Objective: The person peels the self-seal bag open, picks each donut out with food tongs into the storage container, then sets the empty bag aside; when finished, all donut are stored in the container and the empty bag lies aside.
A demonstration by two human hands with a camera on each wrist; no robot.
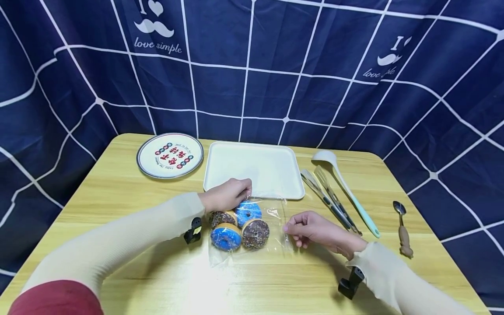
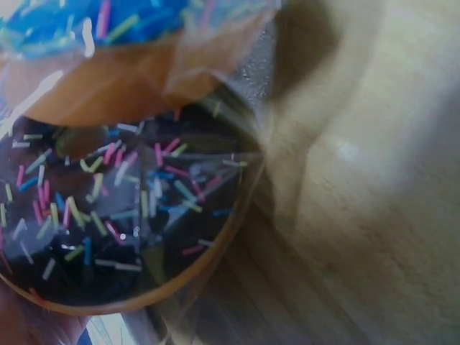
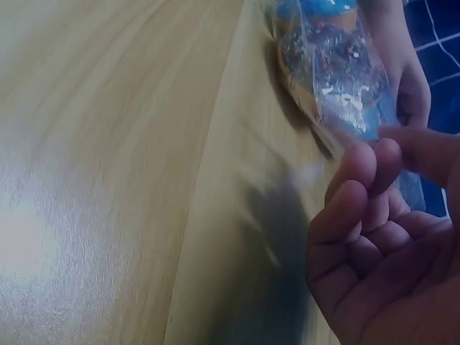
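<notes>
A clear plastic bag [image 1: 275, 249] lies over the table's middle with several donuts inside. Two have blue icing, among them the front blue donut [image 1: 226, 237]; two are chocolate, such as the chocolate donut [image 1: 255, 233]. My left hand [image 1: 228, 194] grips the bag's far edge, fingers curled, above the donuts. At the bag's right edge, my right hand [image 1: 320, 232] pinches the plastic between thumb and fingers. Up close in the left wrist view, a chocolate donut [image 2: 108, 215] with coloured sprinkles shows through the film. The right wrist view shows the right hand [image 3: 388, 230] with curled fingers.
Behind the bag lies a white tray [image 1: 253, 168], with a round printed plate [image 1: 170, 155] to its left. On the right are metal tongs [image 1: 330, 199], a white ladle with a green handle [image 1: 348, 192] and a spoon [image 1: 402, 229]. A dark curtain [image 1: 220, 87] hangs behind the table.
</notes>
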